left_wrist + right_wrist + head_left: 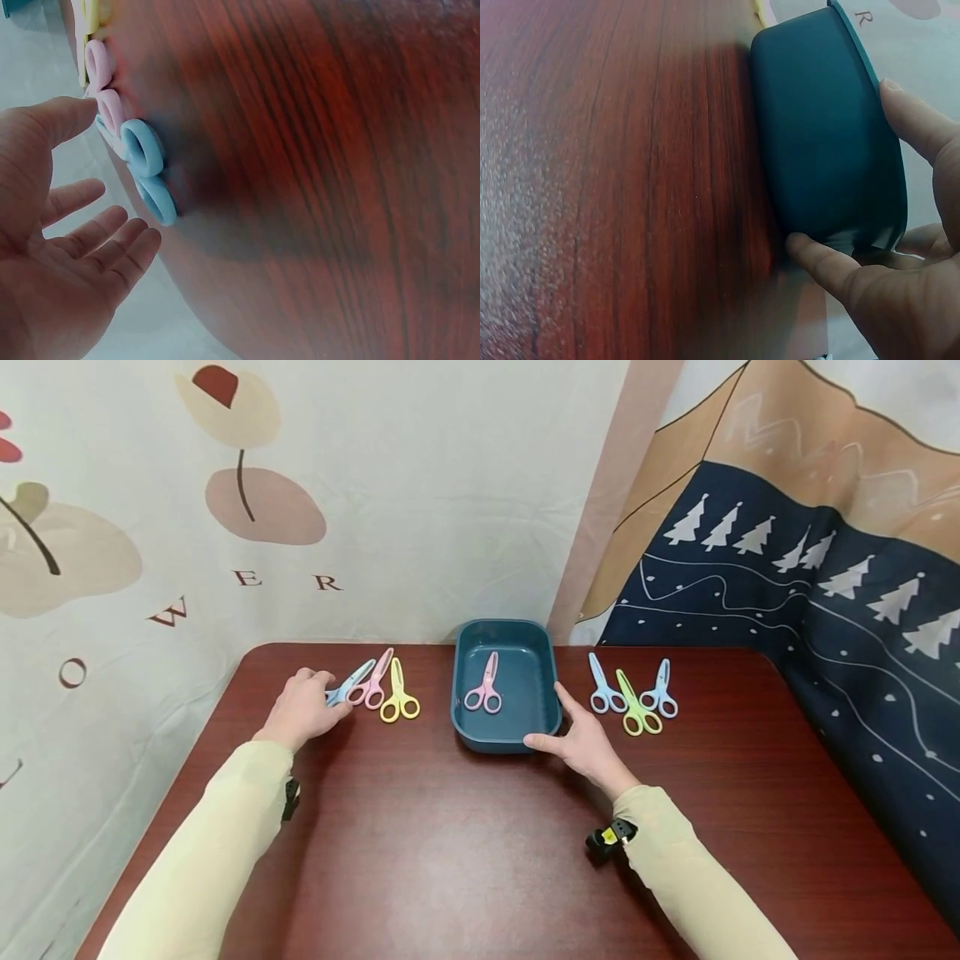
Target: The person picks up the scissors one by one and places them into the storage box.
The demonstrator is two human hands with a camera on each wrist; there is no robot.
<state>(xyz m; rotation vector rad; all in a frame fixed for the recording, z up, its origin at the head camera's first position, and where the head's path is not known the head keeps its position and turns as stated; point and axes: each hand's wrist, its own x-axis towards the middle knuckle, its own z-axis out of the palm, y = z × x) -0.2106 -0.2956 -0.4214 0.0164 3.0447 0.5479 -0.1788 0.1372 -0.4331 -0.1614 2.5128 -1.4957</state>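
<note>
My left hand (302,708) is over the light blue scissors (352,683) at the left of the table, its fingers loosely spread. In the left wrist view a gap shows between the fingers and the blue handle loops (144,148), while the thumb overlaps the pink scissors (111,111). Yellow scissors (400,703) lie just to their right. My right hand (588,745) holds the near right corner of a dark teal bin (502,747), thumb at the front rim and fingers along the right side. One pair of pink scissors (483,687) lies inside the bin.
Right of the bin lie blue scissors (606,693), green scissors (637,714) and another blue pair of scissors (662,695). The dark red wooden table (420,860) ends at a printed cloth (420,527) behind. A navy cloth with trees (750,585) hangs at the right.
</note>
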